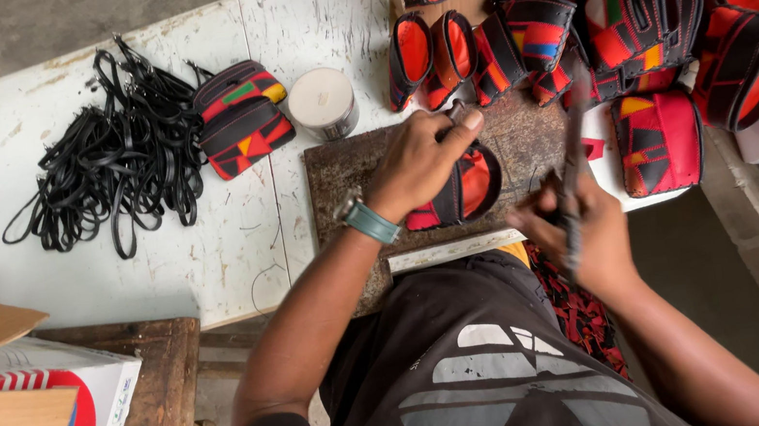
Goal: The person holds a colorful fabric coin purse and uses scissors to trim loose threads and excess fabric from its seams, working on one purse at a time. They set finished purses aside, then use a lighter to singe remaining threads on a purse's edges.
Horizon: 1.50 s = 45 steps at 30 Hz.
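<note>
- Head view: left hand (pixel 420 161), teal-strapped watch (pixel 369 219) on the wrist, pressed down on a red-and-black pouch (pixel 474 186), thumb and forefinger pinched around a small metal piece (pixel 461 110) at its upper edge.
- Pouch lying open-mouthed on a dark, worn work slab (pixel 526 140), red lining showing, just right of the left palm.
- Right hand (pixel 581 225) closed in a fist around the handle of a long, dark tool (pixel 575 153), blurred, raised over the slab's right side, apart from the pouch.
- Slab resting on a scratched white table (pixel 159 242).
- Heap of similar red, black and patterned pouches (pixel 608 17) crowded at the table's upper right, some in a cardboard tray.
- Closed patterned pouch (pixel 242 117) beside a short white round tin (pixel 323 103), left of the slab.
- Tangle of black straps (pixel 123 159) further left.
- Cardboard box (pixel 26 425) at lower left, on a wooden bench.
</note>
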Each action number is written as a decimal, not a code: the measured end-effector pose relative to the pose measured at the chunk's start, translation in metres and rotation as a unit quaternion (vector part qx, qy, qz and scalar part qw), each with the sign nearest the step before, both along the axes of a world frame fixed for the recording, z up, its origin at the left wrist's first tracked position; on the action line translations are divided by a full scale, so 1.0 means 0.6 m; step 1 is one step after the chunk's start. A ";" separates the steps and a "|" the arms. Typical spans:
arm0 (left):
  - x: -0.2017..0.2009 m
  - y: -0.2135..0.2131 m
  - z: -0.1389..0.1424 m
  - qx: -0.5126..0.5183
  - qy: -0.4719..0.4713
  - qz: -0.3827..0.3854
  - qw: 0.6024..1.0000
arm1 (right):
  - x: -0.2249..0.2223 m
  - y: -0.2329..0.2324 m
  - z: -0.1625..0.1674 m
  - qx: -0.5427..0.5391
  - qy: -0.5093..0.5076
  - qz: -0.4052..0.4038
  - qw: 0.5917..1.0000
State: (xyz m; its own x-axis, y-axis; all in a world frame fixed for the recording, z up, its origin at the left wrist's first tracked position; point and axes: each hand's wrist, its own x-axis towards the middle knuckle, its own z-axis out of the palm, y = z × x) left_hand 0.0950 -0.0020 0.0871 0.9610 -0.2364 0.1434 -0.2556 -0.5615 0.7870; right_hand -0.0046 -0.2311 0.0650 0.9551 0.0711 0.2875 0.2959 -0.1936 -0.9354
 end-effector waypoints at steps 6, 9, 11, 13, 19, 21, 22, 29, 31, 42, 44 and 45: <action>0.001 -0.011 -0.024 -0.031 -0.183 -0.007 0.983 | 0.112 0.103 0.023 -0.197 -0.021 -0.144 0.970; -0.001 0.014 -0.018 -0.055 -0.118 -0.006 0.991 | 0.116 0.097 0.028 -0.106 0.030 -0.056 0.992; -0.007 0.024 -0.013 -0.051 -0.051 -0.020 0.997 | 0.106 0.064 0.035 -0.011 0.021 0.077 0.997; -0.009 0.025 -0.009 -0.012 0.020 -0.043 0.999 | 0.101 0.039 0.039 0.055 0.053 0.141 0.987; -0.004 0.007 -0.004 -0.052 -0.109 -0.102 0.987 | 0.072 -0.027 0.039 0.116 0.133 0.241 0.954; 0.004 0.016 0.002 -0.077 -0.092 -0.074 0.990 | 0.045 -0.061 0.035 0.026 0.134 0.231 0.963; 0.010 0.023 0.006 -0.090 -0.085 -0.058 0.991 | 0.030 -0.077 0.031 -0.082 0.143 0.182 0.969; 0.020 0.048 0.030 -0.074 -0.029 -0.078 0.994 | -0.016 -0.101 -0.009 -0.214 0.316 0.168 0.909; 0.021 0.042 0.033 -0.109 -0.008 -0.073 0.991 | -0.016 -0.085 -0.001 -0.184 0.231 0.118 0.948; -0.014 -0.044 0.023 -0.102 -0.183 0.060 0.976 | 0.116 0.080 0.047 -0.193 -0.068 -0.142 0.969; -0.021 -0.044 0.028 -0.096 -0.171 0.064 0.979 | 0.129 0.097 0.036 -0.176 -0.039 -0.175 0.968; -0.025 -0.039 0.029 -0.091 -0.145 0.063 0.983 | 0.130 0.098 0.031 -0.158 -0.044 -0.159 0.973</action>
State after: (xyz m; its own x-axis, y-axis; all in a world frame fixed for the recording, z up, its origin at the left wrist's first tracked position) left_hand 0.0799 -0.0253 0.1047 0.8935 -0.0641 0.4445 -0.4219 -0.4593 0.7817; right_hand 0.0733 -0.1722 0.0834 0.9159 -0.1265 0.3811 0.2499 -0.5634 -0.7875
